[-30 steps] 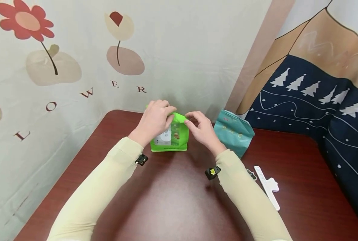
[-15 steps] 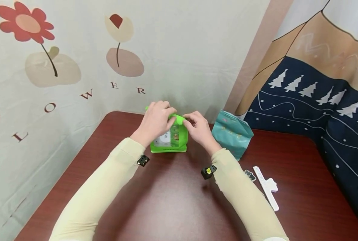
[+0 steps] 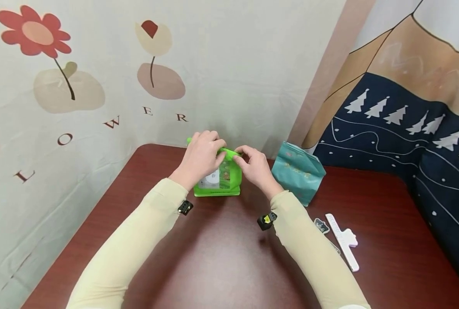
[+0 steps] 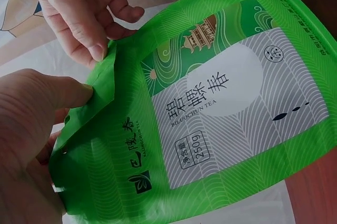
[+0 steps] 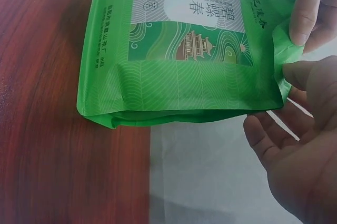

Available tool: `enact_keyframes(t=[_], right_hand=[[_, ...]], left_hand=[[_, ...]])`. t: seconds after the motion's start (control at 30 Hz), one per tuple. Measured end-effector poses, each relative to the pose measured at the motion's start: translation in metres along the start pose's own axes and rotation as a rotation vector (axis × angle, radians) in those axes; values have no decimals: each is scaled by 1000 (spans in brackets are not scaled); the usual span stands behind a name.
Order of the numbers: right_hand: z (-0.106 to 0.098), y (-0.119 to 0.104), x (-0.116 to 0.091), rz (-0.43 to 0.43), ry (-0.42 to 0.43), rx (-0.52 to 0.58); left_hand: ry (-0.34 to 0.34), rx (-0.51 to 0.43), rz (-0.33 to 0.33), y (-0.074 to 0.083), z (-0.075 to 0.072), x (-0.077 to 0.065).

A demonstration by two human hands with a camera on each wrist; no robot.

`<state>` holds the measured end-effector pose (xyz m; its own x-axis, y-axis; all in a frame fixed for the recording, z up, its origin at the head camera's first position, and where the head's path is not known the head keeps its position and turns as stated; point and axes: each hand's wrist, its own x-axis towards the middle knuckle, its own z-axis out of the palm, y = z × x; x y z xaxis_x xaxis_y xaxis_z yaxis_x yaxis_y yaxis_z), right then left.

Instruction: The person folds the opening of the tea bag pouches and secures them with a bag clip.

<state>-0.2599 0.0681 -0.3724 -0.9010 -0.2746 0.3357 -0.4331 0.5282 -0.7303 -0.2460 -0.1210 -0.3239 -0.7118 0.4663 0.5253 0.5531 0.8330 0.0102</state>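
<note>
A green tea bag (image 3: 235,177) stands upright at the back of the table, a grey label (image 4: 226,113) on its front. Its top edge is folded forward, a flap (image 4: 100,92) that shows best in the left wrist view. My left hand (image 3: 200,155) grips the fold at the top left, thumb in front and fingers behind. At the top right corner, the right hand (image 3: 255,167) pinches the same fold between thumb and fingers. The left hand covers part of the bag in the head view. Just right of the right hand stands a teal bag (image 3: 300,174).
A white long-bar clip (image 3: 343,242) lies on the table at the right, beside a small dark tag with a pale edge (image 3: 321,225). Another pale-edged item is partly hidden by the right sleeve. A printed cloth wall (image 3: 229,77) rises behind the table (image 3: 221,257).
The bag's top has been folded lower toward its front. My right hand has shifted slightly left with the corner it pinches, while the left hand keeps its grip.
</note>
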Motion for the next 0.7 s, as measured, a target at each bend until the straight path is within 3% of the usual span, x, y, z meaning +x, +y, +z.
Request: enact_keyframes(t=[0.4,0.7], right_hand=[[3,2,0,31,15,28],[4,2,0,9,27,51]], left_hand=[[56,14,3,0,8,0],[78,31,-16,-1,15,2]])
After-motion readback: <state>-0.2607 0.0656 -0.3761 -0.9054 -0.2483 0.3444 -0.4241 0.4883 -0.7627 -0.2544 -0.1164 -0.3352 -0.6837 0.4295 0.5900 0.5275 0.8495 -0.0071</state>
